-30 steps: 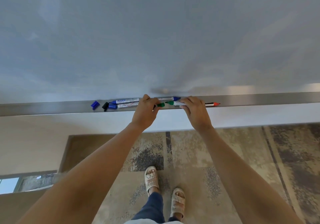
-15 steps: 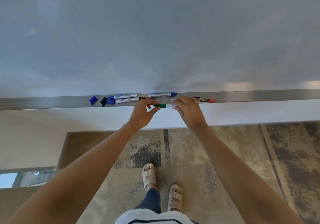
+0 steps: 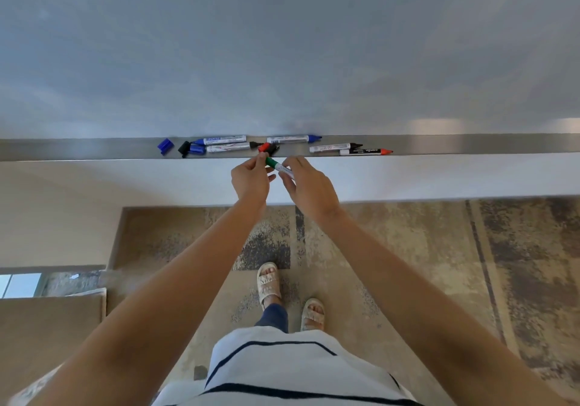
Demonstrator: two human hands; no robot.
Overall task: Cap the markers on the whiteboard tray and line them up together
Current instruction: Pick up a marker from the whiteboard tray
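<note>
A green marker (image 3: pixel 278 166) is held just below the metal whiteboard tray (image 3: pixel 470 143). My right hand (image 3: pixel 309 187) grips its white barrel and my left hand (image 3: pixel 251 178) pinches its green cap end. On the tray lie two blue markers (image 3: pixel 224 139) (image 3: pixel 293 138), a black-tipped marker (image 3: pixel 233 147), another black-tipped one (image 3: pixel 334 147) and a red-tipped marker (image 3: pixel 365 152). Loose caps rest there too: a blue cap (image 3: pixel 165 145), a black cap (image 3: pixel 184 148) beside another blue cap (image 3: pixel 197 149), and a red cap (image 3: pixel 264 147) next to a black cap (image 3: pixel 273 149).
The whiteboard (image 3: pixel 282 45) fills the upper view. Below the tray runs a white wall strip (image 3: pixel 439 176), then a patterned carpet (image 3: pixel 408 264). My feet in sandals (image 3: pixel 270 281) stand on the carpet.
Both hands have drawn the green marker off the tray and down toward me, and it is now tilted. The red and black caps that the hands covered are now in view.
</note>
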